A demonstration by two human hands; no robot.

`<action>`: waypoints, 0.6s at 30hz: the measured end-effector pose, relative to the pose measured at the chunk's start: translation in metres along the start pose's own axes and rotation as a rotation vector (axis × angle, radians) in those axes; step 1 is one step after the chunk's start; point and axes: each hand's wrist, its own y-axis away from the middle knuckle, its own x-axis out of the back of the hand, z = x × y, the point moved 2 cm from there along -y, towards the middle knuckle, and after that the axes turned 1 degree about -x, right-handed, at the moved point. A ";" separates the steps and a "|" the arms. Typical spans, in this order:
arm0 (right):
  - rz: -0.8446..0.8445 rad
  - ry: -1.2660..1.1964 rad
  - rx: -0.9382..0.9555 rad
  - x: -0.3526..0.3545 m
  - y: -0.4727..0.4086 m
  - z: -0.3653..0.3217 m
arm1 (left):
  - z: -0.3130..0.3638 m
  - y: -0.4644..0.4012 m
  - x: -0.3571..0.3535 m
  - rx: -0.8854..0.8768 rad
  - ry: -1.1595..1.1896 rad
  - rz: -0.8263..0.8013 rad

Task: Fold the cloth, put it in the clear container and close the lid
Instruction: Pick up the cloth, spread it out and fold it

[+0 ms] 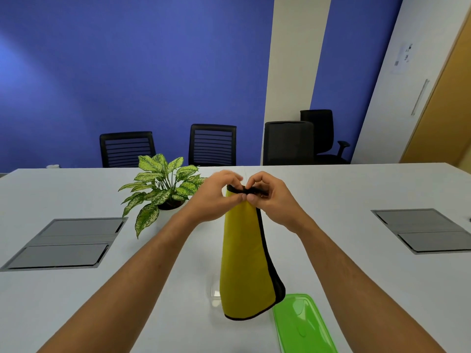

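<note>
A yellow cloth with a black edge hangs in the air above the table, doubled over lengthwise. My left hand and my right hand pinch its top edge side by side, fingertips almost touching. Behind the hanging cloth stands the clear container, mostly hidden; only its left side shows. Its green lid lies flat on the table just right of the cloth's lower end.
A potted plant stands on the white table left of my hands. Two grey cable hatches are set into the tabletop, one at the left and one at the right. Black office chairs line the far side.
</note>
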 end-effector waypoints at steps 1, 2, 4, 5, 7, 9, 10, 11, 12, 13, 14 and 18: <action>-0.010 0.015 0.002 0.002 0.000 -0.001 | -0.002 0.001 0.001 0.023 0.010 -0.067; -0.008 0.029 0.003 0.004 0.001 -0.001 | -0.004 0.003 0.001 0.048 -0.001 -0.127; 0.011 0.050 0.004 0.008 0.003 0.000 | -0.009 0.005 0.001 0.081 -0.052 -0.202; 0.028 0.058 0.009 0.011 0.004 0.001 | -0.012 0.006 0.001 0.081 -0.089 -0.224; 0.083 0.069 0.027 0.019 0.006 0.003 | -0.021 0.007 0.003 0.087 -0.188 -0.258; 0.162 0.065 0.035 0.030 0.008 0.005 | -0.034 0.011 0.007 0.135 -0.257 -0.255; 0.204 0.063 0.029 0.036 0.009 0.007 | -0.041 0.013 0.010 0.166 -0.246 -0.231; 0.242 0.064 0.017 0.043 0.010 0.010 | -0.047 0.015 0.013 0.189 -0.208 -0.194; 0.268 0.070 0.002 0.049 0.012 0.013 | -0.051 0.017 0.017 0.200 -0.159 -0.149; 0.283 0.082 -0.013 0.054 0.013 0.015 | -0.053 0.017 0.021 0.201 -0.115 -0.105; 0.290 0.096 -0.024 0.057 0.014 0.018 | -0.054 0.016 0.024 0.193 -0.081 -0.065; 0.322 0.145 -0.030 0.060 0.015 0.023 | -0.048 0.011 0.028 0.131 0.046 0.128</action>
